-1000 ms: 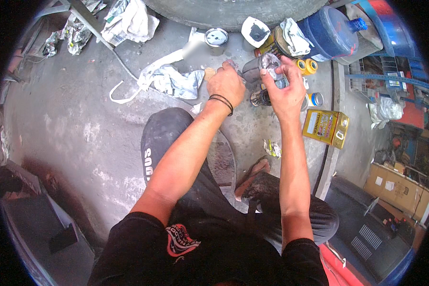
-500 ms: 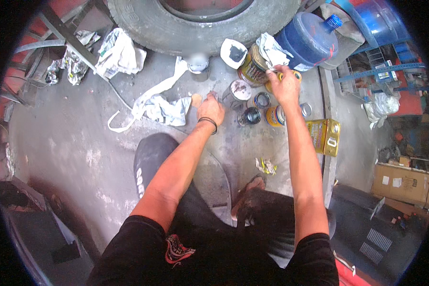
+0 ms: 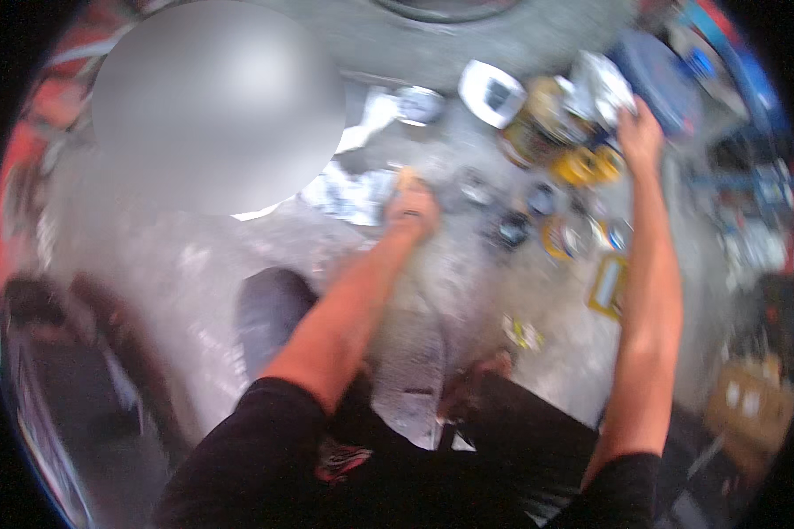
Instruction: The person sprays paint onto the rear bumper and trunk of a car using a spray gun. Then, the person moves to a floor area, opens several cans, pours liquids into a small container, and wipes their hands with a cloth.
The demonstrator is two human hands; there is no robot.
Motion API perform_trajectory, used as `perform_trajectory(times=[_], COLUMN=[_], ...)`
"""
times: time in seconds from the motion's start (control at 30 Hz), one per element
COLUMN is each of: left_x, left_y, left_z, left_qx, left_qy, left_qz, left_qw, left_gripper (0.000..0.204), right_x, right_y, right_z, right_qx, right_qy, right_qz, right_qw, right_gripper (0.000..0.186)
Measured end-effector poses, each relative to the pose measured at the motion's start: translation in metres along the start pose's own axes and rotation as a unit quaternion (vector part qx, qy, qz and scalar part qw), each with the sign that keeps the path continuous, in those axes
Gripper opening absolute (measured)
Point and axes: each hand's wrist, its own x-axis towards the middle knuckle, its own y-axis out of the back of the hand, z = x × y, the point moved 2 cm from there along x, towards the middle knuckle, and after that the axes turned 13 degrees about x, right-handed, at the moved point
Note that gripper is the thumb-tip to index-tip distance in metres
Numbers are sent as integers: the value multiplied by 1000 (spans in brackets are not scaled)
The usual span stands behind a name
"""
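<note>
Motion smears much of this moment. My right hand [image 3: 640, 137] is closed at the edge of a crumpled whitish rag [image 3: 602, 86], above a large round can [image 3: 525, 141] at the upper right. Below that hand stand yellow cans [image 3: 584, 165]. My left hand [image 3: 413, 212], fingers curled, is near the middle with a small tan piece [image 3: 406, 176] at its fingertips; its exact kind is too blurred to tell. Beside it on the floor lies a crumpled white cloth [image 3: 353, 194]. Small open cans [image 3: 512, 229] stand between my hands.
A big tyre [image 3: 556, 31] lies across the far side, with a white tub [image 3: 491, 93] and a grey-topped can [image 3: 419, 106] before it. A blue water jug [image 3: 653, 79] stands far right. Nearer are a yellow rectangular tin [image 3: 607, 286] and a crumpled wrapper [image 3: 523, 333]. A grey blur covers the upper left.
The whole view has shifted, so things sit further right. My right hand has moved right with the rag. My left hand stays by the white cloth, with the tan piece at its fingers.
</note>
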Motion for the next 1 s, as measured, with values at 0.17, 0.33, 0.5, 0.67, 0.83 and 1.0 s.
perform_trajectory(times=[0.17, 0.33, 0.5, 0.67, 0.83, 1.0], left_x=[-30, 19, 53, 109, 102, 82], left_y=[108, 202, 272, 298, 315, 417], left_z=[33, -107, -223, -282, -272, -356], left_qx=[36, -56, 31, 165, -105, -474], left_qy=[-48, 165, 299, 310, 233, -61], left_qz=[-54, 289, 418, 325, 453, 558], left_qw=[997, 941, 858, 878, 854, 678], left_gripper=[49, 51, 76, 50, 42, 27], right_x=[-59, -79, -93, -103, -121, -129], right_y=[-12, -36, -23, -15, 26, 36], right_z=[0, -12, -9, -2, -5, -1], right_qx=[-25, 104, 227, 201, 149, 127], right_qy=[45, 42, -40, 73, 72, 46], right_qz=[-192, -176, -140, -107, -57, -39], right_qw=[980, 978, 963, 971, 985, 990], right_gripper=[52, 70, 71, 64, 54, 52])
